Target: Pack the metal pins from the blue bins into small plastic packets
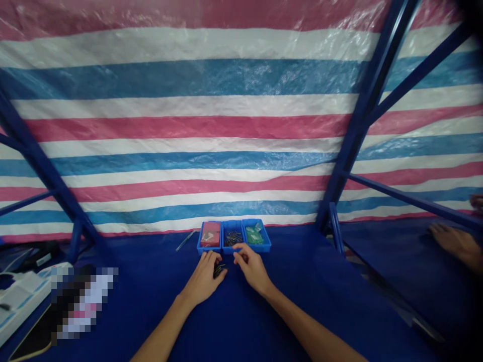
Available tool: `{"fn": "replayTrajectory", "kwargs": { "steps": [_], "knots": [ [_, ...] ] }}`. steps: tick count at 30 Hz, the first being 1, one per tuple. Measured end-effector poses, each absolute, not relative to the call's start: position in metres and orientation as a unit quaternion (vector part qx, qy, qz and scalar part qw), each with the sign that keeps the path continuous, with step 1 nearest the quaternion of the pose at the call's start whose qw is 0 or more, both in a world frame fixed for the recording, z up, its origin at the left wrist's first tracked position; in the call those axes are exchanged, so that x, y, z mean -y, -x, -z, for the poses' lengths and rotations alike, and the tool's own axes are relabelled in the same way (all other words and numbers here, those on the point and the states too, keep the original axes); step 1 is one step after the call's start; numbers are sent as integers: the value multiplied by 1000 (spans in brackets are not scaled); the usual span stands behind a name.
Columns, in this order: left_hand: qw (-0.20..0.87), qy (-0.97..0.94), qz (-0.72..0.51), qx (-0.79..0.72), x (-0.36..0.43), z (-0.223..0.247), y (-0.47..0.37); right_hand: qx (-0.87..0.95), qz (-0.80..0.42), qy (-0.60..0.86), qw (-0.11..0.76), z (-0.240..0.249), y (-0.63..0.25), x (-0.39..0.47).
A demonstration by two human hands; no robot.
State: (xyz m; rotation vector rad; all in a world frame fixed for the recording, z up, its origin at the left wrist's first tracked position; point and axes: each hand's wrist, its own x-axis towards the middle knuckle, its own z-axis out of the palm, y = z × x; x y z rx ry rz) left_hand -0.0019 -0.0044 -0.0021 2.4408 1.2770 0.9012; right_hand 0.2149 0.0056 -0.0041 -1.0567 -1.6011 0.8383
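Thin pieces in front of the blue bins, slanting away rightward.
Dark-yellowish, slim; left hand half-curled over them, right hand loosely curled, holds unclear.

Dim scene, soft glare on the striped sheet, right edge dark and blurred

Thin, dark metallic fasteners lie crisscrossed in a small, partly hidden cluster on the blue tabletop, near the blue bins.
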Motion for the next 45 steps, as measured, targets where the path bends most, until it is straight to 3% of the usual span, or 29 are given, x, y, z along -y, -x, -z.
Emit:
{"fn": "replayTrajectory", "kwargs": {
  "steps": [7, 14, 18, 22, 34, 45],
  "knots": [
    [103, -846, -281, -442, 7, 0, -1, 814, -161, 466, 306, 8, -209, 9],
    [132, -863, -256, -416, 9, -8, -1, 820, -167, 465, 289, 3, -211, 10],
    [138, -857, -258, -424, 8, -6, -1, 802, -179, 474, 315, -1, -212, 10],
    [137, -858, -260, -423, 7, -7, -1, 767, -215, 459, 393, 0, -213, 8],
    [120, -864, -256, -416, 7, -6, 0, 591, -480, 399, 510, 1, -216, 4],
    [117, -867, -263, -407, 7, -6, 0, 566, -468, 418, 535, 4, -219, -3]
  ]
}}
